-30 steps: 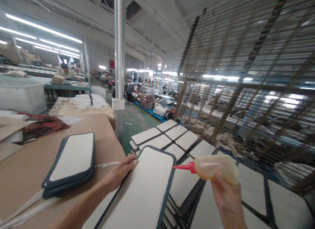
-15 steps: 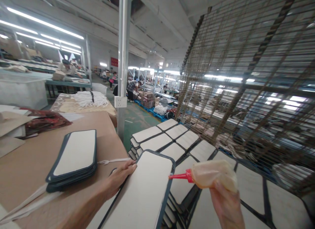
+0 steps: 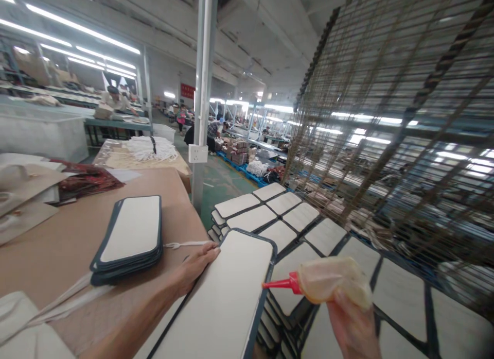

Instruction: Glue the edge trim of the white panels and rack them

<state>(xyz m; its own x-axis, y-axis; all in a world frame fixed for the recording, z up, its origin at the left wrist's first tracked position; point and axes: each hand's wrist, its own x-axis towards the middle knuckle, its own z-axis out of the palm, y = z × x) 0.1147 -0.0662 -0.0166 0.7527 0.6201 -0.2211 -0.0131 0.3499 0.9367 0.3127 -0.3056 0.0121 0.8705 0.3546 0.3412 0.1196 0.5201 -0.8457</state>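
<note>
My left hand [image 3: 198,266] grips the left edge of a white panel [image 3: 227,292] with a dark blue border and rounded corners. In my right hand [image 3: 351,312] is a soft, yellowish glue bottle [image 3: 334,279], held on its side, its red nozzle [image 3: 280,283] pointing left. The nozzle's tip meets the panel's right border, where a thin glossy line runs along the edge. To the left, a stack of similar panels [image 3: 133,230] lies on the brown table. Under and beyond the held panel spread more bordered white panels [image 3: 328,235] in rows.
The brown-topped table [image 3: 173,204] fills the left side, with a white strap [image 3: 185,244] on it. A metal post [image 3: 203,91] with a socket box rises behind. At right leans a tall wire rack [image 3: 386,91]. Several people [image 3: 111,99] work farther back.
The nozzle tip has moved down along the panel's right border toward me. My view has turned slightly left, so the surroundings sit farther right. Both hands keep their holds.
</note>
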